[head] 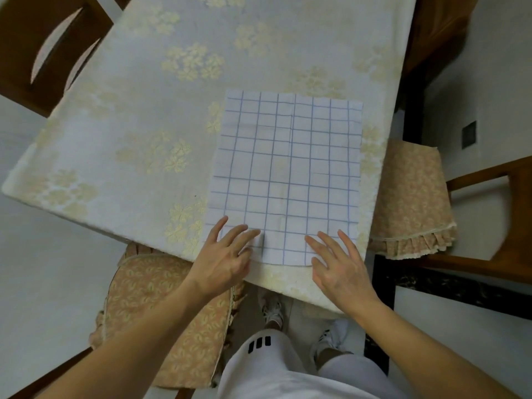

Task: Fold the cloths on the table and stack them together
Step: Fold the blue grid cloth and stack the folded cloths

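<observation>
**One checked cloth flat at the near right corner, folding not begun**

Table [138, 116], floral cover, fills most of the view; far and left stretches carry nothing I can see. Only one cloth is in sight: the white blue-checked cloth [288, 174], lying spread and flat along the right edge, its near hem close to the near edge. Faint crease lines show, but no fold is made. Judgement: task at its start; folding and stacking both remain, and no other cloths or stack are visible.

Cushioned chairs stand just beside the near edge [161, 312] and right edge [411, 197]. Room to fold lies away toward the far edge and leftward.

Left hand [221, 260] and right hand [342, 269]: fingers spread wide, resting on the cloth's near hem, holding nothing.
</observation>
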Demonstrator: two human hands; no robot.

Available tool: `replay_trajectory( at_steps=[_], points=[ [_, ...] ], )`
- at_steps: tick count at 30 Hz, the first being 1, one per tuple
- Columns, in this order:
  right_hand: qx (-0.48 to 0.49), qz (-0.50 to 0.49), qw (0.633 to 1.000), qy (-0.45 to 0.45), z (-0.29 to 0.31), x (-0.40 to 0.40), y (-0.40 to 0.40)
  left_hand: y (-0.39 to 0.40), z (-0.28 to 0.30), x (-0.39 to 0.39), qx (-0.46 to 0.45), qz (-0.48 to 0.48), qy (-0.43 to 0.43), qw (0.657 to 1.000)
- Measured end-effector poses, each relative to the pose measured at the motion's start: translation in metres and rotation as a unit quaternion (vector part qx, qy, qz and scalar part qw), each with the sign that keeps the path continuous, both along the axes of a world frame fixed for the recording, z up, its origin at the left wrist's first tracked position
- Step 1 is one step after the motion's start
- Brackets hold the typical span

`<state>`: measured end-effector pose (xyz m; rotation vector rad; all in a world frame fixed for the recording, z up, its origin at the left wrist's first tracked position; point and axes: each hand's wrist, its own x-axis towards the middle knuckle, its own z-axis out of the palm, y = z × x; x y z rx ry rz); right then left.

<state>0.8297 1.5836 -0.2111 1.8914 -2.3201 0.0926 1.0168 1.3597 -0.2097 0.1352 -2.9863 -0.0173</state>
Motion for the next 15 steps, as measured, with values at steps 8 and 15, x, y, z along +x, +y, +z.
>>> replay_trajectory(
  at_steps=[8, 15],
  points=[
    [-0.048, -0.059, 0.996, -0.056, 0.000, 0.001, -0.002, 0.004, 0.001, -0.014, 0.009, 0.022, -0.023, 0.999],
    [-0.094, -0.111, 0.985, -0.089, 0.012, 0.002, -0.012, 0.014, 0.003, -0.028, 0.020, 0.030, -0.060, 0.998]
  ],
)
